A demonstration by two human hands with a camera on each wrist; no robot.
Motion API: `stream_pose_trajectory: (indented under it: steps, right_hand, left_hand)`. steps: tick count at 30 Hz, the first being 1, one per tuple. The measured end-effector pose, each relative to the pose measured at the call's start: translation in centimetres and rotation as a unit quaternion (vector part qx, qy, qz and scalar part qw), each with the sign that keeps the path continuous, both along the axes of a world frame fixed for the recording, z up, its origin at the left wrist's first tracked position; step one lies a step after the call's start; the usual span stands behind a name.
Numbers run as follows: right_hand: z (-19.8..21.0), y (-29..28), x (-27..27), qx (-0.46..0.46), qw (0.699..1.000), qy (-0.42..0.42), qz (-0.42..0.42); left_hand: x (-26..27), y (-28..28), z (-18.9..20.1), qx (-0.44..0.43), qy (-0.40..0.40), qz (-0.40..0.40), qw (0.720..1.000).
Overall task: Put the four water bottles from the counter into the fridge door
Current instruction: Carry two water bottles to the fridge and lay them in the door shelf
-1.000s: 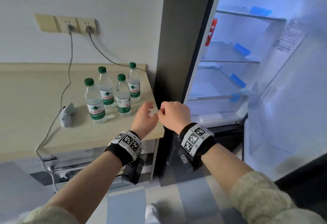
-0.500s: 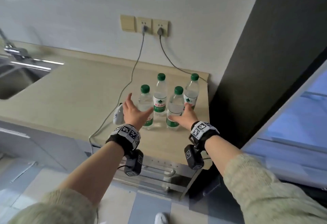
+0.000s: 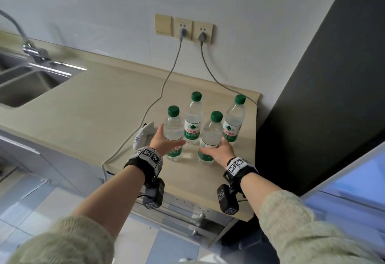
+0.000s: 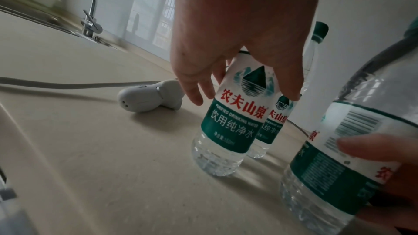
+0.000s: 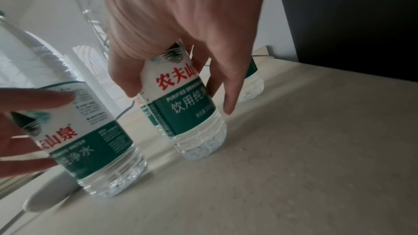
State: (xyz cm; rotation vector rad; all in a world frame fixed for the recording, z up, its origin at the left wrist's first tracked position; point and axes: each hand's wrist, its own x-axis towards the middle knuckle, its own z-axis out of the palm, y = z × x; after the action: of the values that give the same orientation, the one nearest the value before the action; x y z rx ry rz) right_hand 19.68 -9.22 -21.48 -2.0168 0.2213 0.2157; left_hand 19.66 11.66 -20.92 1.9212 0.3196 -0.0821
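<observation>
With all four bottles standing on the worktop, I wrap my left hand round the front-left bottle. My right hand grasps the front-right bottle, so two travel together.

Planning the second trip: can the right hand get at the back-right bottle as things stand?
Probably yes. The right hand is at the front-right bottle, and the back-right bottle stands just behind, uncovered, with bare counter on its right.
</observation>
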Motion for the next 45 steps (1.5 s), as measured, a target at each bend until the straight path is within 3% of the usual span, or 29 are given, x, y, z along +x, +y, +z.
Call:
stream_pose_trajectory:
  steps: [6, 11, 17, 22, 33, 38, 45]
  right_hand:
    - [-0.1, 0.7, -1.6, -0.024, 0.998, -0.047, -0.016]
    - [1.5, 2.0, -4.5, 0.0, 0.993, -0.113, -0.026]
    - [5.2, 3.6, -9.2, 0.063, 0.975, -0.2, -0.073]
    - [8.6, 3.1, -15.3, 0.076, 0.944, -0.303, -0.111]
    - [12.9, -3.5, -27.7, 0.08, 0.904, -0.305, -0.29]
    - [14.9, -8.7, -31.5, 0.052, 0.87, -0.326, -0.366]
    - [17.6, -17.6, -35.3, 0.021, 0.82, -0.374, -0.432]
  left_hand:
    - [-0.8, -0.5, -0.4, 0.058, -0.038, 0.054, 0.996]
    - [-2.7, -1.4, 0.1, 0.007, -0.072, 0.08, 0.994]
    - [-6.8, -2.4, 3.3, -0.057, -0.173, 0.05, 0.982]
    - [-11.5, -3.1, 6.1, -0.127, -0.221, 0.006, 0.967]
    - [-23.2, -9.8, 11.3, -0.173, -0.269, -0.207, 0.924]
    - [-25.7, -15.3, 13.3, -0.204, -0.271, -0.24, 0.909]
    - [-27.5, -25.7, 16.9, -0.256, -0.289, -0.315, 0.867]
